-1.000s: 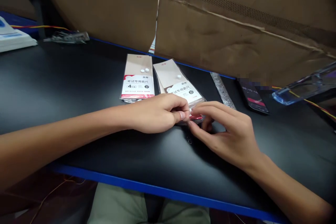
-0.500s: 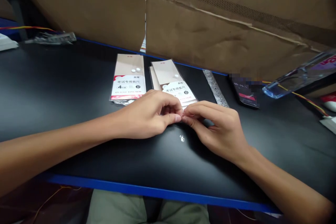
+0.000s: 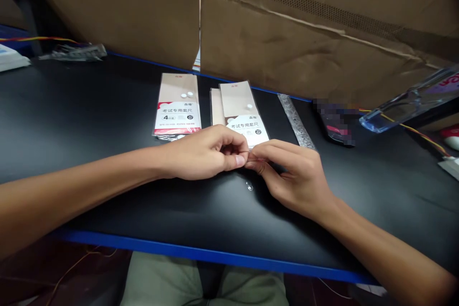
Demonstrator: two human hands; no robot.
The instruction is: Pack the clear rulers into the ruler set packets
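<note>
On the black desk point(image 3: 71, 119), left hand point(image 3: 204, 153) and right hand point(image 3: 297, 177) are both pinching the right packet point(image 3: 241, 107) at its near end, probably mid-job, left packet point(image 3: 177, 105) lying alongside.

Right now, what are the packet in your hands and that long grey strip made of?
The beige-and-white ruler packet looks like printed card in a clear, glossy plastic sleeve: a see-through rim shows. The long silver-grey strip seems dull, textured metal, perhaps.

The counter point(image 3: 89, 119) carries two visible ruler-set packs, the left pack point(image 3: 177, 105) and the right pack point(image 3: 241, 112), and one metal ruler point(image 3: 296, 119). Also in view are one dark device point(image 3: 335, 126), one clear plastic block point(image 3: 412, 103) and one small shiny piece point(image 3: 248, 185).
</note>
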